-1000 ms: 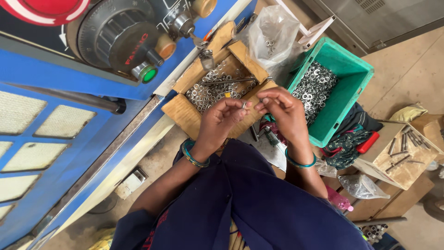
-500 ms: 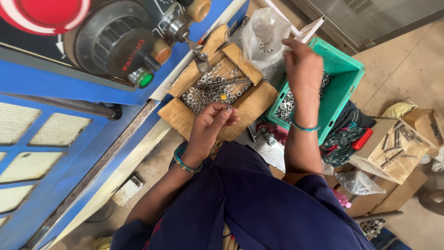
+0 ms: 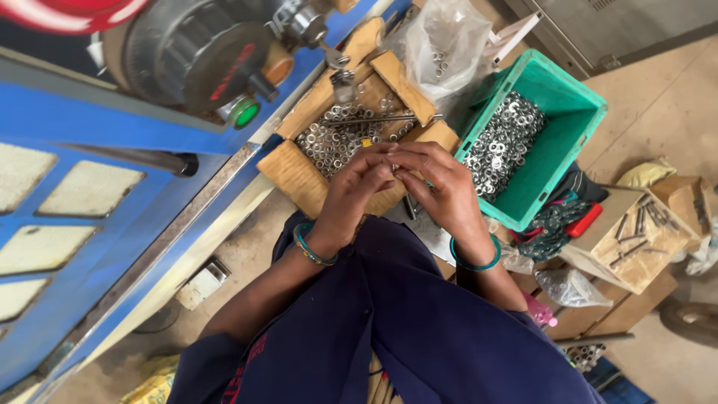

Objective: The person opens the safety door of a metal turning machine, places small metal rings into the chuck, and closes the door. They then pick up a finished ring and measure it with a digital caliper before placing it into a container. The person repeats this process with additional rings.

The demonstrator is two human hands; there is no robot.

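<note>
My left hand (image 3: 359, 191) and my right hand (image 3: 437, 187) meet fingertip to fingertip over the near edge of an open cardboard box (image 3: 295, 168) full of small metal nuts (image 3: 333, 138). Both hands pinch a small metal part between them; the fingers hide most of it. A long thin metal rod (image 3: 378, 117) lies across the nuts in the box. To the right stands a green plastic crate (image 3: 565, 127) with a heap of metal washers (image 3: 497, 142). Each wrist wears a green bangle.
A blue machine (image 3: 90, 179) with a round dark knob and a green button (image 3: 243, 112) fills the left. A clear plastic bag (image 3: 441, 45) lies behind the box. At the right sits a cardboard box of bolts (image 3: 636, 232), and another bag (image 3: 568, 288).
My right hand has come back from the green crate to meet my left hand over the cardboard box. The left hand has stayed near the box's front edge.
</note>
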